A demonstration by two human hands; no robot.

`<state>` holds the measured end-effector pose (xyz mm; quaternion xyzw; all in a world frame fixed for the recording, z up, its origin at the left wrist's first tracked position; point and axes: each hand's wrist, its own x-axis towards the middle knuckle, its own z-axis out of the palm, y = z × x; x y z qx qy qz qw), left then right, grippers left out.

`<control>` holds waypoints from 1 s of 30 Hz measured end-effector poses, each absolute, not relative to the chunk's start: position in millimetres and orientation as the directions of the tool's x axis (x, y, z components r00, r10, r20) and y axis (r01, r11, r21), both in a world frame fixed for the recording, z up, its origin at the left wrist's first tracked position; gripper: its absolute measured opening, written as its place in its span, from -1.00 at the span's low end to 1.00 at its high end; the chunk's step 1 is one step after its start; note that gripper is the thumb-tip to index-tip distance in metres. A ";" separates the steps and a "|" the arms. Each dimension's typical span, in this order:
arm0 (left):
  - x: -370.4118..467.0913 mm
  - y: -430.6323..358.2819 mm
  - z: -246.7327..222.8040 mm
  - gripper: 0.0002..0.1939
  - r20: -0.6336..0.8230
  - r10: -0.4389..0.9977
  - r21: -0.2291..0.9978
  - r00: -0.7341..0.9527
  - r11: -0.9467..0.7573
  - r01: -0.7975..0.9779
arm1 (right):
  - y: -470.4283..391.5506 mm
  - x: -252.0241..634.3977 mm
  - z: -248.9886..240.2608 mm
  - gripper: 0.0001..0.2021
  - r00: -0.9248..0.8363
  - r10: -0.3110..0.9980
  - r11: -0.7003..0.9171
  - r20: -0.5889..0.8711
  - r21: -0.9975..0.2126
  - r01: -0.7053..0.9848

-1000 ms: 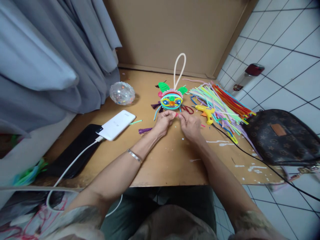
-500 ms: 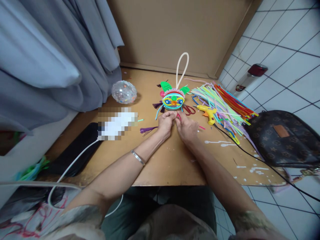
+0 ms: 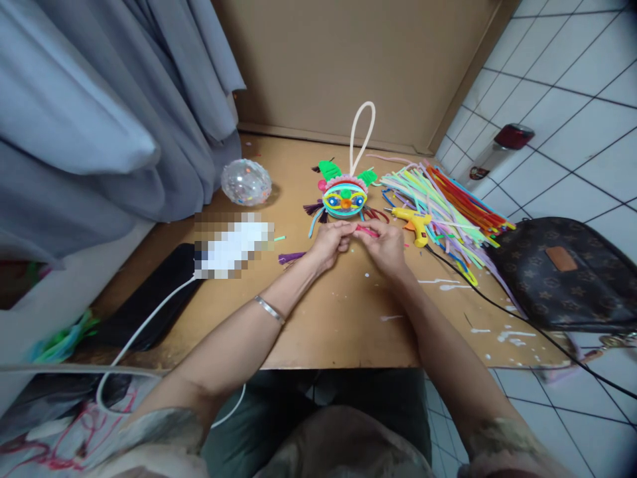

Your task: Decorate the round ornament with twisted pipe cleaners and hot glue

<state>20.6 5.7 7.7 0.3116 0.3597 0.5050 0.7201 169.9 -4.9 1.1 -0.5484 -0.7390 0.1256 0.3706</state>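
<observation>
My left hand and my right hand meet over the wooden table, fingertips pinched on a short pink-red strip between them. Just beyond the fingers sits a colorful animal-head ornament with green ears, blue eyes and a white loop standing above it. Red-handled scissors lie partly hidden behind my right hand. A purple tassel rests left of my left hand. The yellow glue gun is to the right of my right hand.
Many colored pipe cleaners are heaped at the right, beside a brown patterned bag. A clear ball stands at the back left, near a black case. The glue gun's black cord crosses the right side.
My right hand has shifted slightly right and turned, uncovering more of the pink-red strip. My left hand has moved slightly left and still pinches at the strip's end.
</observation>
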 end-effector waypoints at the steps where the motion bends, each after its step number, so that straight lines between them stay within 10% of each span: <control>1: 18.2 7.1 7.0 -0.75 -0.193 0.943 0.811 0.272 0.310 -0.497 | -3.5 170.9 1.1 -0.76 -0.100 0.906 0.366 0.410 -0.643 0.673; 8: 3.1 13.7 1.9 -0.62 -0.148 0.851 0.835 0.504 0.380 -0.397 | 1.1 175.0 5.7 -0.75 -0.153 0.934 0.356 0.324 -0.883 0.307; 14: 5.2 10.8 2.7 -0.60 -0.129 0.876 0.882 0.464 0.315 -0.350 | 0.2 176.7 9.6 -0.69 -0.197 0.937 0.343 0.290 -0.874 0.345; 23: 13.5 10.1 -1.1 -0.83 -0.103 0.972 0.919 0.211 0.174 -0.354 | -16.6 172.7 31.0 -0.69 -0.188 0.928 0.288 0.323 -0.297 0.910; 30: 18.8 4.8 2.8 -0.86 -0.054 0.988 0.912 0.143 0.107 -0.397 | -21.1 162.9 24.2 -0.65 -0.135 0.900 0.243 0.414 -0.220 0.945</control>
